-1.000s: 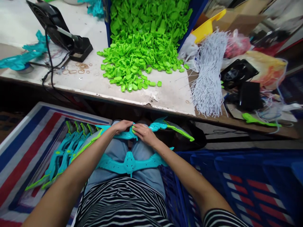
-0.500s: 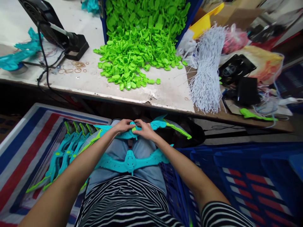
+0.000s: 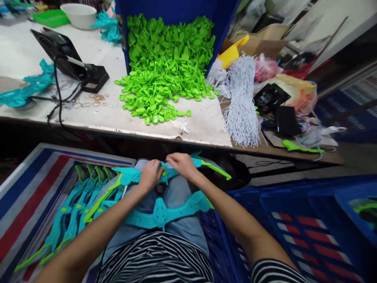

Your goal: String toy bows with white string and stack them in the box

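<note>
Across my knees lies a teal plastic toy bow (image 3: 132, 175) with bright green limb ends. My left hand (image 3: 151, 175) is closed on its middle, the thumb beside a small green piece (image 3: 163, 170) set there. Just right of that piece, my right hand (image 3: 182, 165) is over the bow with its fingertips pinched together; whatever they hold, if anything, is too small to make out. Nearer my body, a second teal bow part (image 3: 160, 212) rests on my lap, its round middle showing several small holes.
Several finished-looking bows (image 3: 78, 208) lie on a striped sheet (image 3: 38, 196) at left. Ahead, loose green pieces (image 3: 165, 82) spill from a blue bin (image 3: 176, 11) onto the table (image 3: 200, 122). White strings (image 3: 242, 102), a black fan (image 3: 271, 98) and a blue crate (image 3: 253, 200) are to the right.
My right hand has lifted off the bow's middle and drawn slightly away from the left hand. The left hand stays on the bow. The camera view has tilted up and turned slightly right.
</note>
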The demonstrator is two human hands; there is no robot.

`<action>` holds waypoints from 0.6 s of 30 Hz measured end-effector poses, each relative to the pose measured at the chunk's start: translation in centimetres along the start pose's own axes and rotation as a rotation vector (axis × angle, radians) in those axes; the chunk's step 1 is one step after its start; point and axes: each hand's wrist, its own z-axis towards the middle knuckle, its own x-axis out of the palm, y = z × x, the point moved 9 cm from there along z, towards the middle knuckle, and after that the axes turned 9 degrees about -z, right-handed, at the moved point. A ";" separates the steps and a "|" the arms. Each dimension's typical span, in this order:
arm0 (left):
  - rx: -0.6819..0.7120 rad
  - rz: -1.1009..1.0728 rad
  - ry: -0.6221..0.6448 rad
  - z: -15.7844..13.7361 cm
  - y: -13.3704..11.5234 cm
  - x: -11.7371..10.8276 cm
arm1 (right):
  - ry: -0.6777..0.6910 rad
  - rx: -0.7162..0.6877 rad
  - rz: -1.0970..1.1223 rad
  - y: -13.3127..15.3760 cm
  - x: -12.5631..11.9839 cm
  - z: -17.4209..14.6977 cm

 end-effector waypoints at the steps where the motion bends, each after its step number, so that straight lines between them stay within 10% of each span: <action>1: 0.054 0.081 -0.034 -0.9 -0.8 0.2 | -0.123 0.040 -0.020 -1.5 -2.4 1.2; 5: 0.156 0.320 0.061 -3.2 -2.1 2.5 | -0.401 0.176 -0.177 -7.8 -8.7 7.4; 10: 0.088 0.369 0.202 -1.3 -1.0 2.3 | -0.216 0.227 -0.273 -11.7 -8.2 13.4; 18: 0.004 -0.060 0.547 2.9 -1.6 0.6 | -0.065 0.378 -0.034 -14.1 -9.5 11.2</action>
